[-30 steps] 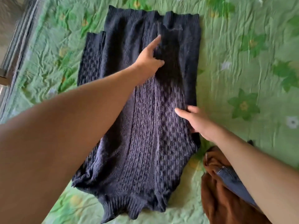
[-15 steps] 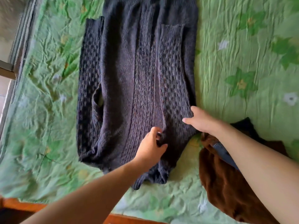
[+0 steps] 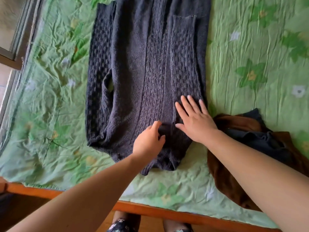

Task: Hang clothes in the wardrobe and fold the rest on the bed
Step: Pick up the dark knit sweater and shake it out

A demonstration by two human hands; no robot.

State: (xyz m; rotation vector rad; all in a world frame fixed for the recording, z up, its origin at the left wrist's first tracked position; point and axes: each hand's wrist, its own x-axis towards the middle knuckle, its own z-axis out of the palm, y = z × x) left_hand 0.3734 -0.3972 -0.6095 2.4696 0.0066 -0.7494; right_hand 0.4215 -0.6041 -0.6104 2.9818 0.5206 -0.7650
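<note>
Right hand (image 3: 195, 121) slid onto sweater (image 3: 133, 64), lying flat, left hand (image 3: 148, 142) beside, pinching knit

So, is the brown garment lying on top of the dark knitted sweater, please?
No, the brown garment lies on the green bedsheet beside the dark knitted sweater, to its right, not on it.

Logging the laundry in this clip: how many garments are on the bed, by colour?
Dark navy knit sweater: 1
Brown garment: 1
Dark blue garment, lying on the brown one: 1
Total: 3
</note>
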